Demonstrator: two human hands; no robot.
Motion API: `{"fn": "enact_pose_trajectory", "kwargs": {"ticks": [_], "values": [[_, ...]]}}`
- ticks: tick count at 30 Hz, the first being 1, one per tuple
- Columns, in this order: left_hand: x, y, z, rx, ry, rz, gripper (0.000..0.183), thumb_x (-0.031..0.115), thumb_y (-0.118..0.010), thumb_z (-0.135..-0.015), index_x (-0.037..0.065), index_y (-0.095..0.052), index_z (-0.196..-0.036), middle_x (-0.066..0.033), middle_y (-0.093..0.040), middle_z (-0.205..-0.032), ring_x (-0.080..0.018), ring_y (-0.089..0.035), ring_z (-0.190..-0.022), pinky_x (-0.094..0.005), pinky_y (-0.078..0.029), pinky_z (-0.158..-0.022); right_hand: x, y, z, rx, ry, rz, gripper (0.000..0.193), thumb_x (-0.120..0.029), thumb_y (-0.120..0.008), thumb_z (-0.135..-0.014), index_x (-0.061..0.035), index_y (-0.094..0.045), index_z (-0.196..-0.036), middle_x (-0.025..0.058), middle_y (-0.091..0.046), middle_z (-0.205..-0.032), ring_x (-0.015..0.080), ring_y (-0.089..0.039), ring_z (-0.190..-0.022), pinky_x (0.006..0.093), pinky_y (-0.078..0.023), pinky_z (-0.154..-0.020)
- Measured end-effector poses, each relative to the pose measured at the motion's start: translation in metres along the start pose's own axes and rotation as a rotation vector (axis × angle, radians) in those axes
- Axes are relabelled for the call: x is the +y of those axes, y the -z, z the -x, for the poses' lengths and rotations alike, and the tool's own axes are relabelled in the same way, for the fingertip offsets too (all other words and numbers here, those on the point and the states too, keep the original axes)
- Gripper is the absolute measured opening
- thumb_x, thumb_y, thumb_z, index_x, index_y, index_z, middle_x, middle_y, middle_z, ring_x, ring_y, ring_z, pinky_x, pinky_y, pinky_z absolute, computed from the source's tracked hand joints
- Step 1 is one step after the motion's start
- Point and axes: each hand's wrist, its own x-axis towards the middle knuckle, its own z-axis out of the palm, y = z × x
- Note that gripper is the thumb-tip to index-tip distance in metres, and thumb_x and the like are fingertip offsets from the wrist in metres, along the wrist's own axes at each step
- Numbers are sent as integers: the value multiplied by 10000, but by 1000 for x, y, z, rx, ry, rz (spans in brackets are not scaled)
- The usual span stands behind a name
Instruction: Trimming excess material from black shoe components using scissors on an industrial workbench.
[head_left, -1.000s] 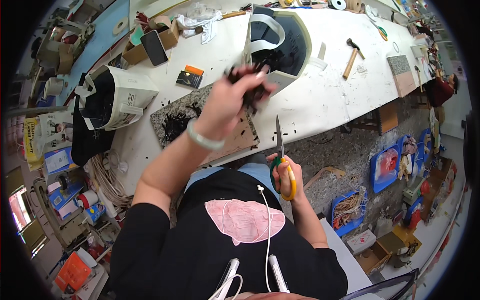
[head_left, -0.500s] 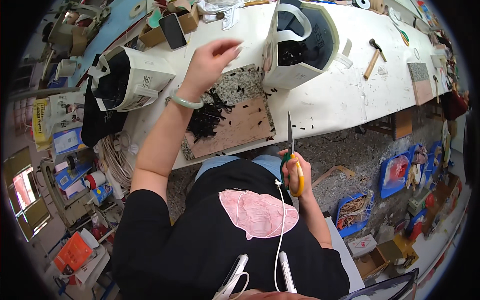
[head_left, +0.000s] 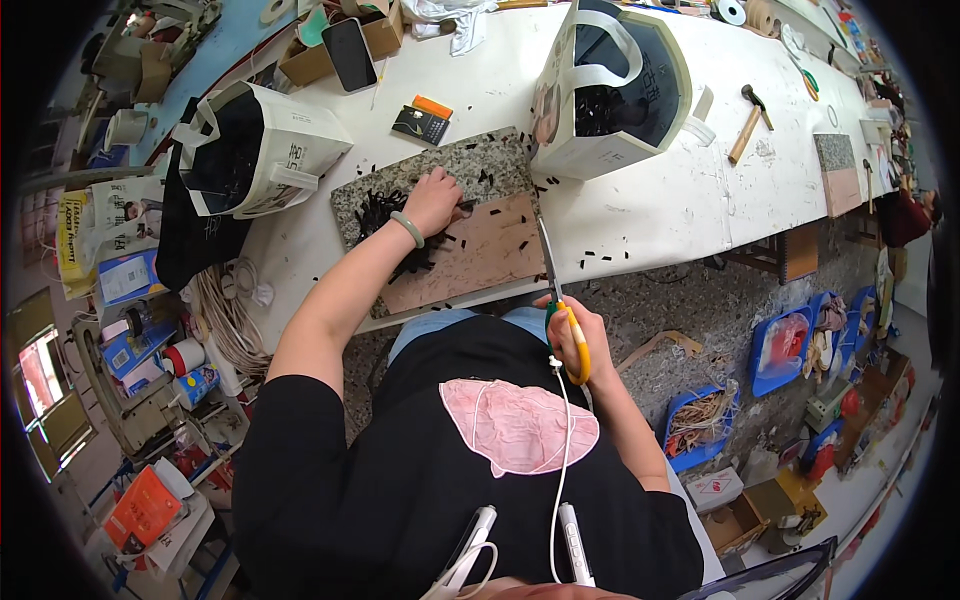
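My left hand (head_left: 433, 203), a pale green bangle (head_left: 408, 229) on its wrist, is down at the pile of thin black strips (head_left: 378, 212). Its fingers are curled together, with a dark strip showing at their tips; the palm side is hidden. Under the pile lies a speckled stone slab (head_left: 490, 158) with a brownish board (head_left: 490, 250) on its near part. Small black pieces are scattered over both. In my right hand (head_left: 590, 340), by the table's front edge, are scissors (head_left: 571, 335) with yellow and green handles, their blades pointing away toward the slab's right edge.
A white bag (head_left: 612, 150) with black pieces inside stands beyond the slab, another bag (head_left: 300, 150) to the left. A small black-and-orange box (head_left: 422, 122), a phone (head_left: 349, 56) and a hammer (head_left: 748, 125) lie on the table (head_left: 690, 190). A white cable (head_left: 567, 440) hangs over my shirt.
My left hand has come down from above the slab's far side onto the black strips, uncovering the small box. The scissors have tilted left a little in my right hand.
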Motion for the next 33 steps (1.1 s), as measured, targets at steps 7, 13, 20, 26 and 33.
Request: {"fn": "enact_pose_trajectory", "kwargs": {"ticks": [7, 13, 20, 26, 33], "values": [[76, 86, -19, -16, 628, 1364, 151, 155, -621, -915, 21, -623, -983, -68, -606, -881, -119, -552, -704, -233, -469, -665, 6, 8, -7, 10, -61, 96, 442, -425, -426, -994, -43, -582, -1154, 11, -579, -643, 165, -535, -528, 270, -419, -530], [147, 152, -9, -39, 644, 1758, 155, 117, -614, -924, 3, -615, -1029, -36, -609, -863, -78, -551, -699, -199, -469, -650, -12, 11, -7, 1, 20, 233, 515, -507, -384, -983, -69, -557, -1194, 40, -624, -690, 245, -599, -590, 317, -463, -592], [156, 156, -1, -102, 654, 1874, 175, 100, -622, -920, 3, -606, -1065, -35, -610, -894, -90, -566, -713, -196, -472, -665, -26, 17, -2, -25, 50, 257, 542, -540, -397, -968, -70, -561, -1180, 54, -629, -691, 257, -607, -596, 325, -467, -596], [161, 162, -1, -102, 705, 1881, 183, 94, -628, -915, 5, -608, -1074, -37, -620, -909, -87, -562, -712, -193, -476, -677, -28, 19, 1, -30, 28, 248, 538, -536, -403, -967, -62, -567, -1164, 52, -614, -670, 245, -591, -575, 323, -464, -585], [164, 167, 1, -150, 640, 1858, 198, 81, -635, -907, 7, -607, -1088, -55, -653, -956, -107, -616, -785, -211, -511, -749, -22, 18, 6, -20, 26, 193, 510, -507, -407, -972, -61, -571, -1156, 52, -592, -653, 226, -564, -550, 323, -453, -568]]}}
